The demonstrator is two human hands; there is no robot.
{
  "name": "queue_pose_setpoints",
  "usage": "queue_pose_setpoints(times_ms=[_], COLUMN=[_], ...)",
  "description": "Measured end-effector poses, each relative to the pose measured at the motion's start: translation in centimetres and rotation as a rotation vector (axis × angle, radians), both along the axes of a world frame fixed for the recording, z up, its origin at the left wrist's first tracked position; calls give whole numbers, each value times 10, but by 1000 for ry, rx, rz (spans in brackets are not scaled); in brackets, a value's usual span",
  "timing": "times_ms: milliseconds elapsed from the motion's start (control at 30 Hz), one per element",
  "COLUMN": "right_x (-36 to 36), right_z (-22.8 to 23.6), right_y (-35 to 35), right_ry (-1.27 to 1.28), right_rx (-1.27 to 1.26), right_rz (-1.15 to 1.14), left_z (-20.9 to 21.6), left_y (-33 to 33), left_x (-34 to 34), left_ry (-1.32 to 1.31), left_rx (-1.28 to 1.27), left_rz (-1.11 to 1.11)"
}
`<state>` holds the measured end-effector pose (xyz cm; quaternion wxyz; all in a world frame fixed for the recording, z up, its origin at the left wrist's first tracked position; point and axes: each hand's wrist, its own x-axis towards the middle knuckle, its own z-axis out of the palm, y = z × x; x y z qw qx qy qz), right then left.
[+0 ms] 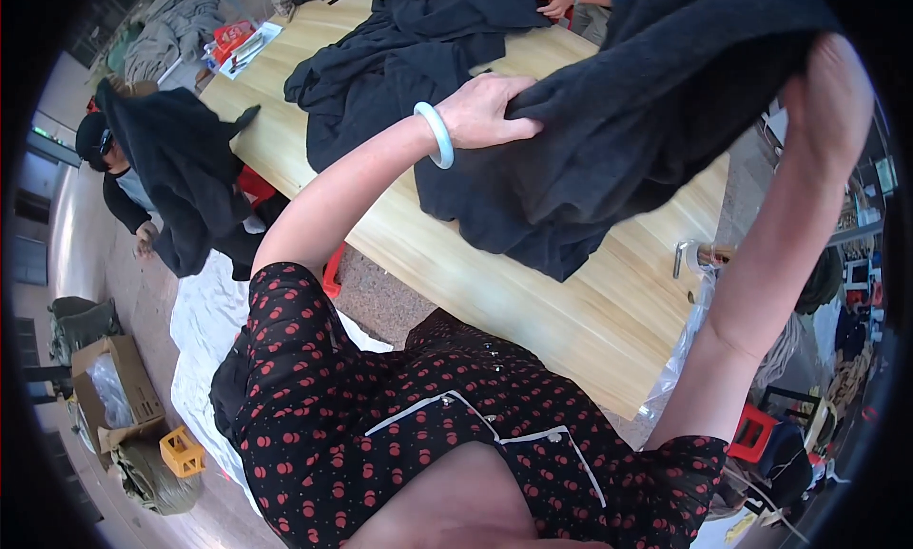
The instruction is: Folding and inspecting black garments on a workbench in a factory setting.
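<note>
A large piece of soft black cloth [609, 140], perhaps a garment, is stretched up between my hands over the wooden table. My left hand [490, 110], with a pale bangle at its wrist, pinches the cloth's left edge between thumb and fingers. Raised high at the far right, my right hand [829, 83] grips the cloth's upper corner; its fingertips are partly hidden. The lower folds hang close above the tabletop [609, 321]. More black cloth [380, 83] lies crumpled on the table beyond my left hand.
At the left a person [124, 183] handles another dark cloth [185, 169]. A co-worker's hand [559, 1] rests at the far table side. A metal clamp-like fitting [689, 256] sits at the right edge. A cardboard box [119, 387], yellow crate [183, 451] and red stool [753, 433] stand around.
</note>
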<state>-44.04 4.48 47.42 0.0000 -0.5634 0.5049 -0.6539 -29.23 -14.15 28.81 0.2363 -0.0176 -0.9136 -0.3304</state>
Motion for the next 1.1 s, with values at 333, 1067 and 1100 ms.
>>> queue_pose_setpoints(times_ms=[333,1067,1100], right_x=[1,11,5], right_z=[0,-20,-30], right_y=[101,114,96], right_ry=[-160,-200,-143], right_rx=[7,-7,54], right_rz=[-311,-423,-419], left_z=[92,115,91], left_y=[38,145,132], left_x=[-4,6,12], left_ry=[316,347,407], left_rx=[768,1446,1432], left_rz=[40,-252,-121])
